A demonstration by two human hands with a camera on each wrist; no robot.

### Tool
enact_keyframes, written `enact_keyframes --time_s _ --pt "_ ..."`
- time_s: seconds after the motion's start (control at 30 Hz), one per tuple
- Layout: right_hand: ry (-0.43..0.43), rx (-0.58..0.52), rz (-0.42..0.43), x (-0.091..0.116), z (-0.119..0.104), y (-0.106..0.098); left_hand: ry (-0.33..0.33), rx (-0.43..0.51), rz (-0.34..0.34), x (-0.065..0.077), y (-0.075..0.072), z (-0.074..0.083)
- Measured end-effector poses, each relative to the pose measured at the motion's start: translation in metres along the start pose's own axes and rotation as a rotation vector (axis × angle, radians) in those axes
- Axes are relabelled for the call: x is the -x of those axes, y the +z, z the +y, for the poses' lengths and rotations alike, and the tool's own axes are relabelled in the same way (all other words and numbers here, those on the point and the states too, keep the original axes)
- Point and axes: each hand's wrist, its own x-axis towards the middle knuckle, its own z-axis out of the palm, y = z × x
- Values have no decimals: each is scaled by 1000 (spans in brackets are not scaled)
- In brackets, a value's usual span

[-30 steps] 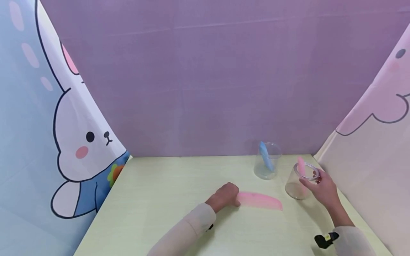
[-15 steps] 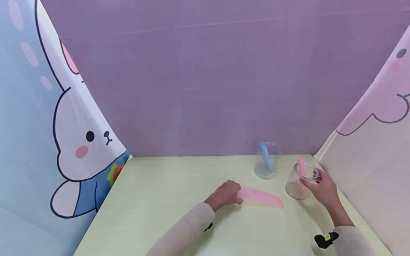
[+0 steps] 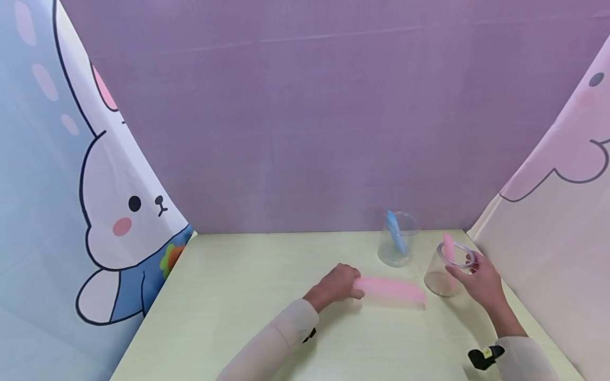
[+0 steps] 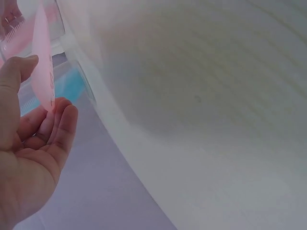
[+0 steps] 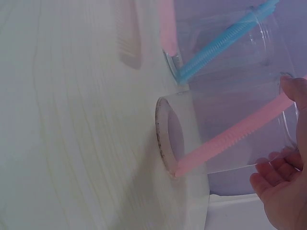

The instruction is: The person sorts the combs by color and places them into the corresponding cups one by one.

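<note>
My left hand (image 3: 337,283) pinches one end of a pink comb (image 3: 393,291), held just above the table and pointing right; it looks blurred in the head view. In the left wrist view the thumb and fingertips meet the comb (image 4: 43,62). At the right, my right hand (image 3: 481,280) grips the rim of a clear jar (image 3: 436,272). A second pink comb (image 5: 230,139) leans inside this jar, its upper end above the rim. Behind stands a clear cup (image 3: 393,258) with a blue comb (image 3: 396,233) leaning in it.
The pale table (image 3: 229,307) meets a purple cloth backdrop (image 3: 295,132) at its far edge. A bunny-print cloth (image 3: 119,211) hangs along the left side, a pink and white one (image 3: 548,227) along the right. The cup stands near the backdrop.
My left hand has lifted the pink comb off the table and moved it slightly right and away from me. The right hand and the jar have stayed in place.
</note>
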Motion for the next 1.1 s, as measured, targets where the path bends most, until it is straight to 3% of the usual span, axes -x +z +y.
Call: enact_keyframes --time_s 0.27,0.57,1.1 --pt "-3 2 -1 -1 -1 -1 -13 119 50 -1 -10 -1" --pt "17 -7 -15 -2 -4 -1 32 92 130 -3 -26 -1" --pt "21 -6 -2 1 -2 0 82 166 259 -15 -49 11"
